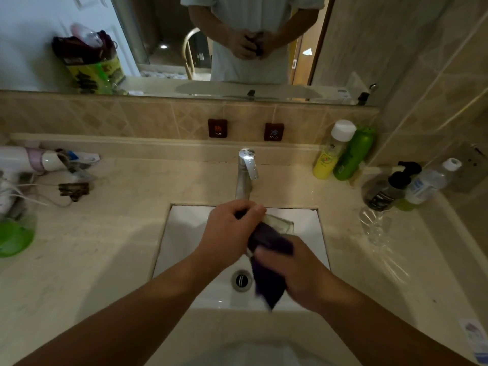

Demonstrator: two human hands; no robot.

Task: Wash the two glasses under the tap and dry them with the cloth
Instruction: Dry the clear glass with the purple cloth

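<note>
Hands [264, 249] around cloth-wrapped [269, 262] glass [281, 223]

Dark purple cloth [269, 262]; white sink [184, 233]; beige table [105, 247]; far right, yellow bottle [326, 161] beside green bottle [352, 157].

One clear glass [281, 223] is tipped on its side above the white sink [184, 233], wrapped in a dark purple cloth [269, 262]. The other glass [375, 225] stands on the counter right of the sink, maybe upside down.

Yellow bottle [327, 157] touching green bottle [352, 157] by the wall, hairdryer [29, 158] on the counter's left, mirror [163, 35] above
</note>
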